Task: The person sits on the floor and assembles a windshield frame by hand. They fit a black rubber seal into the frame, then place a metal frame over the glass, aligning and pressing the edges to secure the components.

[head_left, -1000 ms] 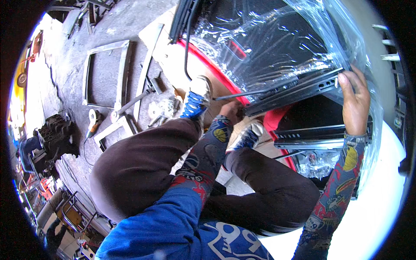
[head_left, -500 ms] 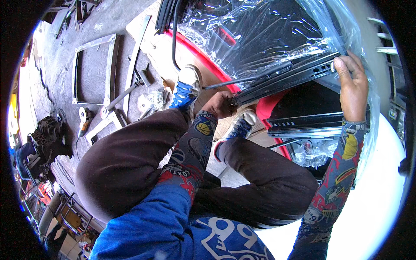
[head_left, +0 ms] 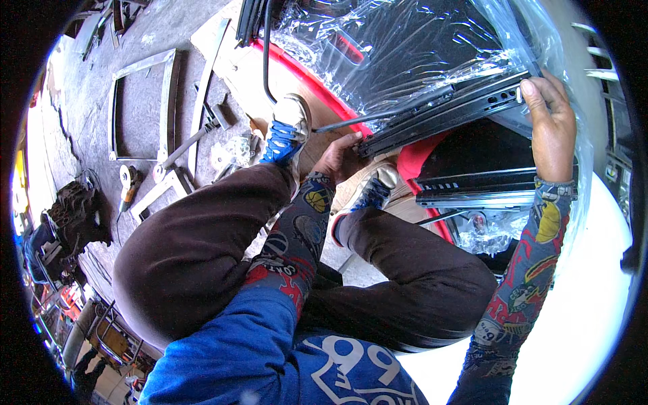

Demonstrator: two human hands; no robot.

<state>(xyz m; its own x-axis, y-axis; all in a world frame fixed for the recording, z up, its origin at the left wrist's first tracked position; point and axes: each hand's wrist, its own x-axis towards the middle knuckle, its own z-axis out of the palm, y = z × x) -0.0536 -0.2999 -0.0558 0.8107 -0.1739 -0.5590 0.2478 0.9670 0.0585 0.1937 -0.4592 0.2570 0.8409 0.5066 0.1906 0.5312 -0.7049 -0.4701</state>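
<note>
A long black metal slide rail (head_left: 439,119) slants across the front of a dark seat-like piece (head_left: 412,40) with red edging under clear plastic. My left hand (head_left: 339,159) has closed fingers at the rail's lower left end, the thumb side lying up along the tip. At the other end my right hand (head_left: 552,128) grips the rail, thumb on top and fingers curled over the far side, partly hidden. A second black rail (head_left: 486,193) lies nearer to me, across a dark, red-edged part. A thin black rod (head_left: 337,125) runs to the left behind the held rail.
Cardboard (head_left: 229,57) lies under the dark piece. On the concrete to the left are a metal frame (head_left: 174,101), a hammer (head_left: 196,140), an angle grinder (head_left: 128,185) and a small plastic bag (head_left: 233,154). A bright white surface (head_left: 580,283) curves along my right.
The fingers of my left hand have shifted at the rail's end, the upper one now stretched along it. My right hand keeps its hold. The view has moved slightly.
</note>
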